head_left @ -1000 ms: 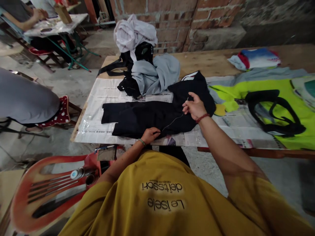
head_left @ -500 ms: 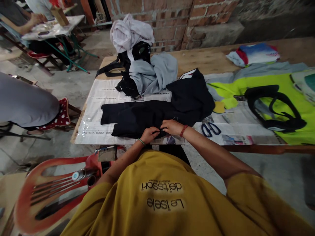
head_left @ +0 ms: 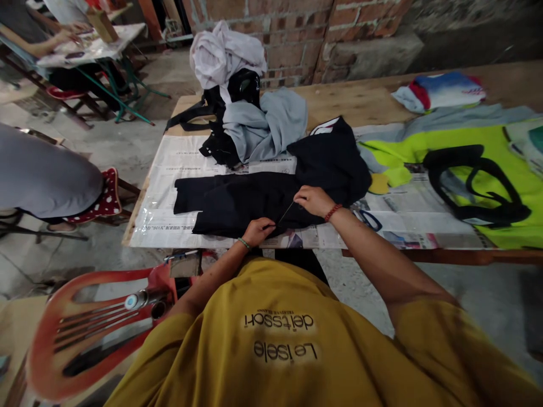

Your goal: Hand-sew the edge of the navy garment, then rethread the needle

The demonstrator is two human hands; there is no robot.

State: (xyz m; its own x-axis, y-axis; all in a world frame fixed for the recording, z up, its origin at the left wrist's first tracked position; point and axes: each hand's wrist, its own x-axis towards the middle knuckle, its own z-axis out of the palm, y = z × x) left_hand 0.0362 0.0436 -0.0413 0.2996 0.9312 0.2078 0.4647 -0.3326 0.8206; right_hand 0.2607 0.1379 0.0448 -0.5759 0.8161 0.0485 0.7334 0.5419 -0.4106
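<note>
A dark garment (head_left: pixel 237 198), navy to black, lies flat along the table's near edge. My left hand (head_left: pixel 259 232) pinches its near edge between thumb and fingers. To the right and a little higher, my right hand (head_left: pixel 314 200) is closed, fingertips pressed together on a thin thread (head_left: pixel 285 213). The thread runs taut from those fingertips down to the cloth beside my left hand. Whether a needle sits in the right fingertips is too small to see. Scissors (head_left: pixel 370 220) with dark blue handles lie on the newspaper, partly covered by my right wrist.
Newspaper (head_left: pixel 155 198) covers the wooden table's front. Grey cloth (head_left: pixel 271 124) and a pale bundle (head_left: pixel 227 53) are heaped behind; a yellow-green garment (head_left: pixel 470 141) with a black strap (head_left: pixel 479 217) spreads right. A red chair (head_left: pixel 44 339) stands left; other people sit nearby.
My right hand has moved right and up, away from my left hand, drawing the thread straight out of the cloth. My left hand keeps its place on the garment's edge.
</note>
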